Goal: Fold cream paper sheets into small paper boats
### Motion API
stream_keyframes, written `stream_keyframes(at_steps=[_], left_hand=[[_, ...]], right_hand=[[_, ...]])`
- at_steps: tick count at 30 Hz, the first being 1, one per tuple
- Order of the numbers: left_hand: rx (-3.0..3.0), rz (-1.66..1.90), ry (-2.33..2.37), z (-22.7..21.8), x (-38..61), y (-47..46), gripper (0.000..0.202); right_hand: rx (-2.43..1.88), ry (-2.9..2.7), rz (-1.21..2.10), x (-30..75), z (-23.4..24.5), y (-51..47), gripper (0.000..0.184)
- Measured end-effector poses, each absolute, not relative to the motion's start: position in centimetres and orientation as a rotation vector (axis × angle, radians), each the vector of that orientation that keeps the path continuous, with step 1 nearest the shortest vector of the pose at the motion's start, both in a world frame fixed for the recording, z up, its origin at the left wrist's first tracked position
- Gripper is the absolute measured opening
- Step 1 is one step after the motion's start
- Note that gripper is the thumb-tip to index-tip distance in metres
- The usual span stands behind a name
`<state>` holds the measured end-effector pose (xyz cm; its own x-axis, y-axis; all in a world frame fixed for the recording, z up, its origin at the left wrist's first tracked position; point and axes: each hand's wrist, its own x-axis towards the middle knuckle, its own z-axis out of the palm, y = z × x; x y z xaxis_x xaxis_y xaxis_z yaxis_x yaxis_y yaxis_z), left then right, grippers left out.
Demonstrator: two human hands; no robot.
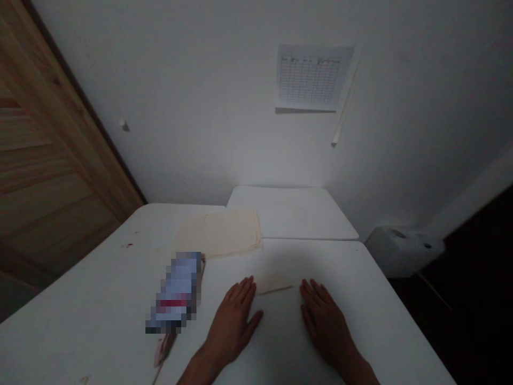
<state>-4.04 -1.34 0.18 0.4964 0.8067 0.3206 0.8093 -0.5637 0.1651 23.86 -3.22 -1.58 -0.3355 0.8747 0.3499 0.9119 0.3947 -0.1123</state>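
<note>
My left hand [234,318] lies flat on the white table [276,342], its fingers stretched out and the thumb apart. Opposite it, my right hand [324,321] rests palm down with its fingers extended. Between the fingertips is a small flat beige piece of paper [274,285]. The left fingertips are at its left edge; whether they touch it I cannot tell. A small gap shows between its right end and my right fingertips. Beyond my left hand lies a stack of beige sheets [218,233].
A pixelated phone-like object [176,291] stands left of my left hand, with a pinkish piece [163,347] below it. A white panel [292,211] adjoins the table at the wall. A printed chart [310,77] hangs above. A white container [404,250] is at right, a wooden door [52,123] at left.
</note>
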Motion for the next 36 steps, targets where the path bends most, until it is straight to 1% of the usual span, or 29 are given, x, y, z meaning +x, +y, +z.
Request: stream_keyframes(at_steps=[3, 6, 8, 11, 15, 21, 25, 28, 31, 34, 36], left_hand=[[-2.677, -0.734, -1.528, 0.1, -3.4, -0.3, 0.044], [-2.69, -0.872, -1.56, 0.4, -2.8, 0.9, 0.028], [-2.697, -0.989, -1.577, 0.6, -2.7, 1.4, 0.024], [-2.698, -1.171, -1.628, 1.0, -2.6, 1.7, 0.025], [-2.603, -1.401, -1.779, 1.1, -2.0, 1.9, 0.029], [-2.53, -1.658, -1.918, 1.0, -0.1, 2.9, 0.028], [-2.619, -1.754, -2.005, 1.2, 0.4, 3.1, 0.026], [-2.625, -1.84, -2.151, 1.3, 0.3, 3.2, 0.034], [-2.595, -1.998, -2.225, 1.2, 0.2, 3.5, 0.04], [-2.608, -2.202, -2.257, 0.9, 0.3, 4.1, 0.042], [-2.669, -2.234, -2.292, 0.9, 0.4, 4.5, 0.041]], right_hand=[[-1.502, -2.248, -0.149, 23.7, -1.6, -2.8, 0.039], [-1.461, -2.209, -0.155, 23.3, -1.3, -2.3, 0.034], [-1.445, -2.176, -0.135, 22.7, -0.9, -1.9, 0.032], [-1.407, -2.109, -0.022, 21.5, -0.2, -1.1, 0.027], [-1.396, -1.887, 0.254, 19.2, 0.6, 0.4, 0.025], [-1.402, -1.569, 0.478, 16.7, 0.4, 3.5, 0.032], [-1.319, -1.499, 0.64, 16.6, 0.4, 4.1, 0.035], [-1.273, -1.469, 0.68, 16.7, 0.6, 4.0, 0.033], [-1.244, -1.459, 0.714, 16.7, 0.7, 3.9, 0.032], [-1.22, -1.451, 0.763, 16.8, 0.5, 3.9, 0.031], [-1.219, -1.43, 0.796, 16.9, 0.5, 4.0, 0.032]])
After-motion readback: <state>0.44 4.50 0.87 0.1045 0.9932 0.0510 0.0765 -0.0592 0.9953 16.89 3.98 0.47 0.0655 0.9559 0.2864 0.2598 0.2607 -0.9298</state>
